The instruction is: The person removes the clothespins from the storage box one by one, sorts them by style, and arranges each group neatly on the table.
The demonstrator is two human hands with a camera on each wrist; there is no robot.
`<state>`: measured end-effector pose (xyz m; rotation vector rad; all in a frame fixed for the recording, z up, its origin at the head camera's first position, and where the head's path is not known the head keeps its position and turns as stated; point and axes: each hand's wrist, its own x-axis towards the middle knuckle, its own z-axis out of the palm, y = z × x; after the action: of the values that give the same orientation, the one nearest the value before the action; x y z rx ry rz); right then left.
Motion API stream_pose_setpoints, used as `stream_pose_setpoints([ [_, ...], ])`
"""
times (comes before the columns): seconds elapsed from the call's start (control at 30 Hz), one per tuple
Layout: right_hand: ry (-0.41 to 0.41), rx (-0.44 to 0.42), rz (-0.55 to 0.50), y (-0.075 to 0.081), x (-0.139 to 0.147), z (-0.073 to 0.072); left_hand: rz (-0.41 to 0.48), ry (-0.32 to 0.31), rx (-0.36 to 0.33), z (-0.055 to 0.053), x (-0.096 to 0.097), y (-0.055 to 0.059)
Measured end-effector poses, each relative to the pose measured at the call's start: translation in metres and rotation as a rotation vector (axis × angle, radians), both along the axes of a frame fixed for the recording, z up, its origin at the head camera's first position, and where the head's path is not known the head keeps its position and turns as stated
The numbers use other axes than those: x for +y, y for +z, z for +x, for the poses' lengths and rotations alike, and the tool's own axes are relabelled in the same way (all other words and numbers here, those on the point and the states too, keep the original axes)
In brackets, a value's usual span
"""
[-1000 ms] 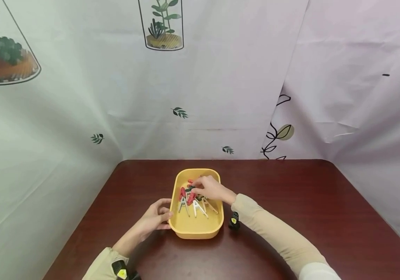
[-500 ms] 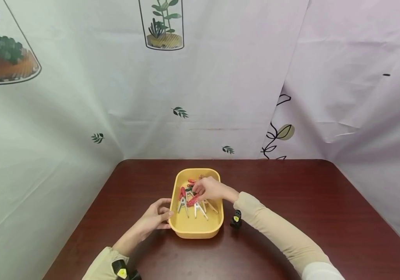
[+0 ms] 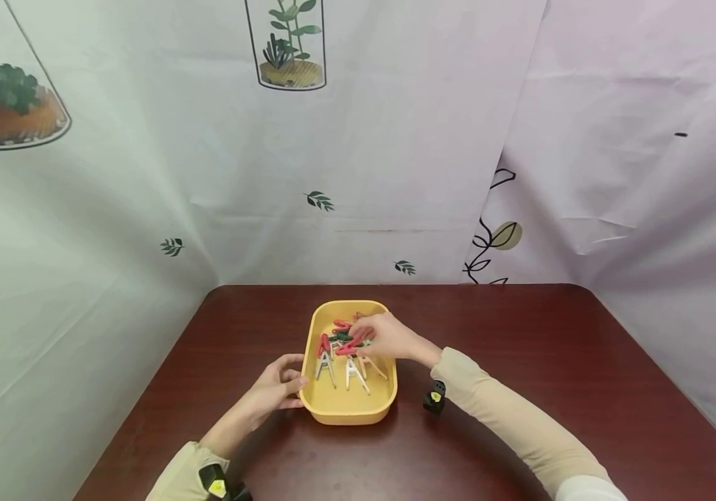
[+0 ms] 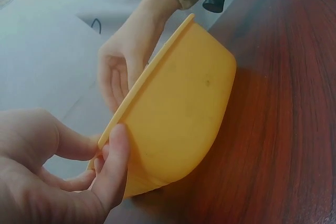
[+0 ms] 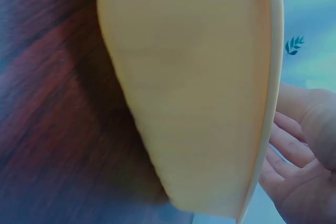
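A yellow plastic bin (image 3: 339,407) holds several clothespins in red, dark green, white and peach. My left hand (image 3: 276,386) grips the bin's left rim, thumb and fingers on either side of it, as the left wrist view shows of the rim (image 4: 142,85). Inside the bin, my right hand (image 3: 389,337) pinches a red clothespin (image 3: 348,346) above the others. A white clothespin (image 3: 355,376), a grey-white one (image 3: 325,367) and a peach one (image 3: 373,367) lie just below it. In the right wrist view the bin wall hides the fingertips of the right hand (image 5: 304,156).
The bin stands on a dark red-brown wooden table (image 3: 489,348). Behind and at both sides hangs a pale cloth backdrop (image 3: 395,139) printed with plants. Each wrist carries a small black camera, such as the right one (image 3: 435,396).
My right hand has shifted a little to the right, and the red clothespin at its fingers has turned nearly level. The left hand keeps its hold on the rim.
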<state>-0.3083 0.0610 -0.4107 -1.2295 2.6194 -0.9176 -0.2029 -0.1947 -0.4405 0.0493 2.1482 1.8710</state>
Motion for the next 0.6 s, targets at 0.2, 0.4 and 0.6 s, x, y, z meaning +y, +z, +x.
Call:
stream_pose_setpoints([
  [0.2, -0.056, 0.01, -0.078, -0.004, 0.012, 0.003, 0.017, 0.003, 0.001, 0.001, -0.001, 0.001],
  [0.4, -0.09, -0.041, -0.178, -0.008, 0.026, 0.004, 0.036, -0.008, -0.002, 0.002, -0.001, 0.001],
  [0.6, -0.18, -0.037, -0.243, -0.01, 0.039, 0.005, 0.048, -0.019, -0.002, 0.002, -0.001, 0.001],
])
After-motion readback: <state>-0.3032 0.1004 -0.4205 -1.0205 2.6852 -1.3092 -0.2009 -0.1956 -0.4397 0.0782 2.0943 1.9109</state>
